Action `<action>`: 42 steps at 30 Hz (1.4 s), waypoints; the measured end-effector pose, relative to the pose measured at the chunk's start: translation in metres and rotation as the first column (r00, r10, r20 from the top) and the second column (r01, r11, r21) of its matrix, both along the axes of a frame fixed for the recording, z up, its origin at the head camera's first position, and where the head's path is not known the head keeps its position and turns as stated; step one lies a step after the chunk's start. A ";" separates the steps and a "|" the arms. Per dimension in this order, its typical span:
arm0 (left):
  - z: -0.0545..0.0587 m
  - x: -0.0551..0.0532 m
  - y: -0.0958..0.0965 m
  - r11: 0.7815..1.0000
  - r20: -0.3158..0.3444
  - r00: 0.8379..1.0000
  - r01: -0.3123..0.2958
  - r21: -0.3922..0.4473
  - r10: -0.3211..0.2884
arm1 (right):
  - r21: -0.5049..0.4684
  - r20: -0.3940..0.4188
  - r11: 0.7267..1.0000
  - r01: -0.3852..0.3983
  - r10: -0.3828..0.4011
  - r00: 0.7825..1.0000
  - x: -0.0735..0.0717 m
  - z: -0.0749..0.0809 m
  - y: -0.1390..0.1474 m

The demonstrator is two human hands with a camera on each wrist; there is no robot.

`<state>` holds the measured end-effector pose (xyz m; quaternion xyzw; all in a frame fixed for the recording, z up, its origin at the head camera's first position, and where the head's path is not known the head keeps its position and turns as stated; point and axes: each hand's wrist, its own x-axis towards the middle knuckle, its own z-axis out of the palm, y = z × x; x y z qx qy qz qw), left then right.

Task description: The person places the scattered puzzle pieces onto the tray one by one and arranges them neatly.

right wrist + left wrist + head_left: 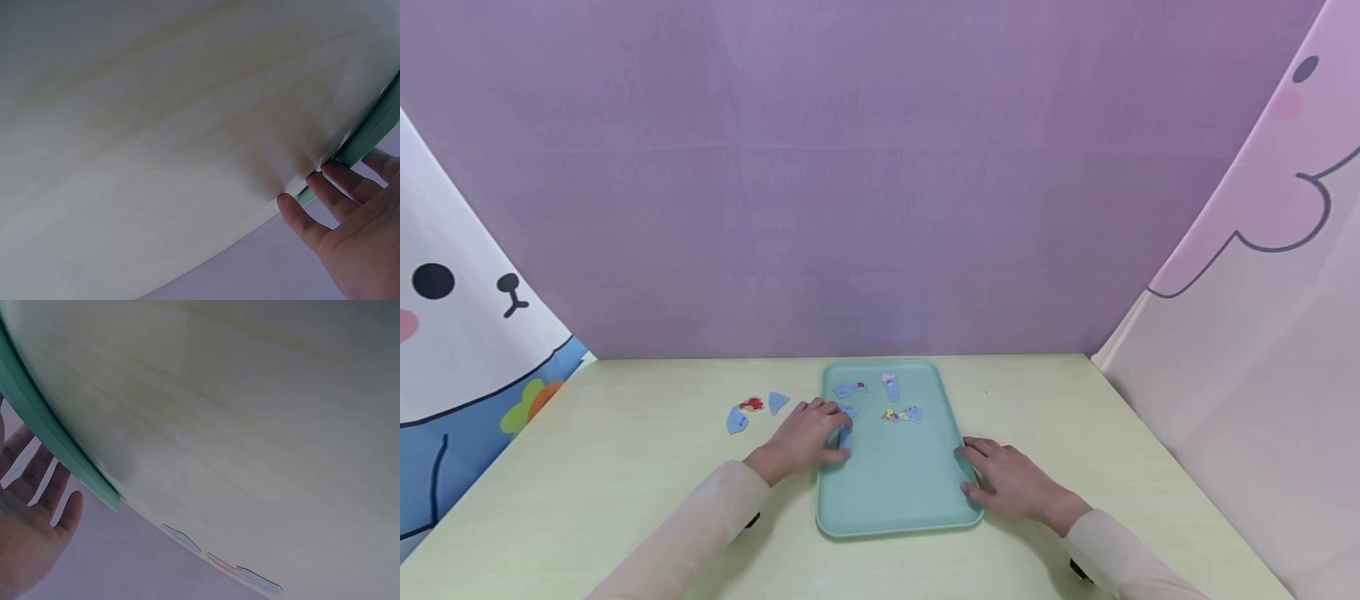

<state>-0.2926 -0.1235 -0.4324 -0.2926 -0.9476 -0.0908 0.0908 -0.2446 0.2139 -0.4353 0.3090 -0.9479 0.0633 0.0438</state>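
Note:
A mint-green tray (898, 487) lies on the table, with several small, irregular picture pieces, mostly blue, in its far half. My left hand (805, 435) reaches over the tray's left rim, fingers loosely bent. Its fingers partly hide two blue pieces, one by the fingertips (847, 411) and another blue piece (846, 438) near the thumb; whether it touches them I cannot tell. In the left wrist view the fingers of this hand (31, 506) look spread. My right hand (1011, 479) is at the tray's right rim, fingertips touching the edge, fingers extended (331, 203) in the right wrist view.
Inside the tray lie a blue piece with a red spot (850, 389), an upright blue piece (891, 387) and a yellow-and-blue pair (904, 414). Left of it on the table (647, 467) are two blue pieces (778, 402) and a red one (751, 404). A purple backdrop (880, 208) stands behind.

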 end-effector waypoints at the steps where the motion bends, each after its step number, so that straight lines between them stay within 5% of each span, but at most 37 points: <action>1: 0.000 0.000 0.000 1.000 0.001 1.000 0.000 0.002 0.000 | -0.001 0.000 1.000 0.000 0.000 1.000 0.000 0.000 0.000; 25: 0.003 0.003 -0.003 1.000 -0.019 1.000 0.002 0.015 -0.002 | -0.008 -0.034 1.000 -0.029 0.028 0.999 0.000 -0.003 0.001; 42: 0.019 0.000 -0.044 0.995 -0.071 0.995 -0.070 0.067 0.075 | 0.001 -0.034 1.000 -0.016 0.016 0.999 0.000 -0.002 0.000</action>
